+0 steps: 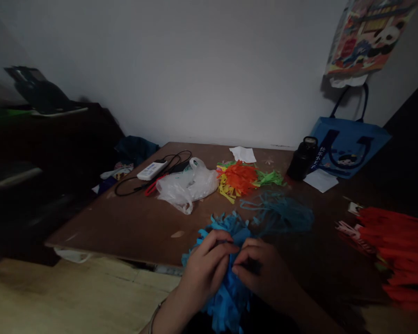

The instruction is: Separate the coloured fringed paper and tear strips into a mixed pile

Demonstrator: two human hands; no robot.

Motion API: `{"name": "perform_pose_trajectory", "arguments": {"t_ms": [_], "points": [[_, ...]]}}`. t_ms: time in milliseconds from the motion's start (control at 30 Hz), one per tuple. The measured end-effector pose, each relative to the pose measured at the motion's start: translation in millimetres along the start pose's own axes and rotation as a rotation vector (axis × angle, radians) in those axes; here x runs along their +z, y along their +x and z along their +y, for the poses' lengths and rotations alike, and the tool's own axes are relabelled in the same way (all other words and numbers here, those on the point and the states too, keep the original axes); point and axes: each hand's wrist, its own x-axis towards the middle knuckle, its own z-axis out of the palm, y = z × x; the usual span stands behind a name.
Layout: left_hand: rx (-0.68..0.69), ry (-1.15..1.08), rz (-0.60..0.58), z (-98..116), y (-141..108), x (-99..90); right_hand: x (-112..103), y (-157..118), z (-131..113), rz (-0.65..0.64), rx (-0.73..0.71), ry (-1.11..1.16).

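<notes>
Blue fringe (229, 297): left hand (207, 260) and right hand (269, 264) partly hide it; I cannot tell either grip's hold.

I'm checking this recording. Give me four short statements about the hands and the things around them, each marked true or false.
1. The left hand and right hand are at the blue fringe. True.
2. The orange fringe is in the left hand. False: the orange fringe lies on the table.
3. The black bottle stands beside the blue tote bag. True.
4. The red material is at the picture's left edge. False: the red material is at its right edge.
</notes>
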Motion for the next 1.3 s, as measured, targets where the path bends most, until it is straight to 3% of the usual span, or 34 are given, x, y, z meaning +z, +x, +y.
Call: {"name": "perform_pose_trajectory", "arguments": {"t_ms": [733, 867, 1067, 1167, 1300], "points": [[-0.003, 0.035, -0.015, 0.7, 0.0, -0.6, -7.4, 0.9, -1.3, -0.059, 0.033, 0.110], [0.008, 0.057, -0.034, -1.1, -1.8, -1.7, -3.1, 0.2, 4.9, 0.004, -0.027, 0.038], [0.109, 0.158, -0.163, -10.6, -4.1, -6.4, -10.0, 0.1, 13.2, 0.185, -0.194, -0.094], [0.146, 0.211, -0.197, -11.7, -4.1, -9.0, -12.8, 3.9, 16.6, 0.134, -0.091, -0.058], [0.203, 0.261, -0.114, -14.2, -6.6, -9.1, -14.8, 13.4, 21.7, 0.144, 0.041, -0.045]]}}
